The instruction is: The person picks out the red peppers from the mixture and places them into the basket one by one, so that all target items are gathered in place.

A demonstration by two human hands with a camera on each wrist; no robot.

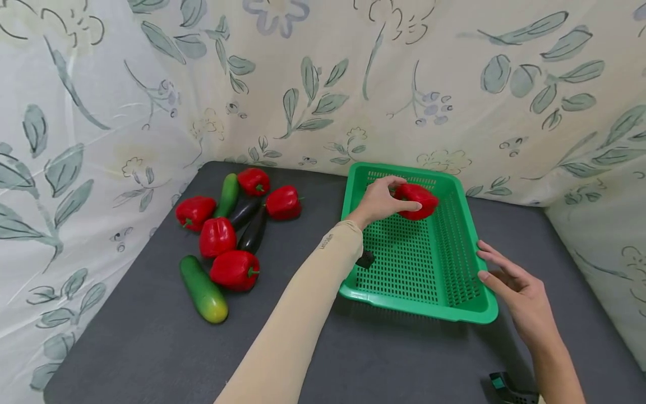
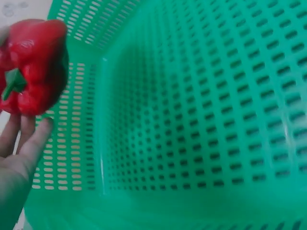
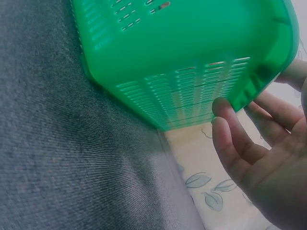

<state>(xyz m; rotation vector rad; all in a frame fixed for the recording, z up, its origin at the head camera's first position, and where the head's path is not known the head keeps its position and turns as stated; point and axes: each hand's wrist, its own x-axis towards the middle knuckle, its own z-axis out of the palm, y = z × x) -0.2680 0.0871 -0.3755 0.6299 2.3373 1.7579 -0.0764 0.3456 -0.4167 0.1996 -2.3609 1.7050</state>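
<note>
Nearest the viewer, at the lower right, a dark device with a teal patch sits by the right wrist, over the grey table. A cream sleeve covers the left forearm; a small black item shows beneath its cuff.

The right hand is at the right rim of the green basket. Its grip is light and partly closed: the thumb lies over the rim, the other fingers loosely bent at its outer side. The basket stands on the table, its floor and walls perforated.

To the left of the basket and well apart from it lies a green cucumber with a yellow end. Just beyond it is a close group: five red peppers, two dark eggplants and a second, darker cucumber.

The left hand reaches over the basket's left side. Its grip is closed about as far as the held red pepper allows, thumb on one side, fingers on the other. That pepper is within the basket's outline, toward the far end; contact with the basket cannot be determined.

Behind the table hangs a pale cloth with leaf and flower prints.
</note>
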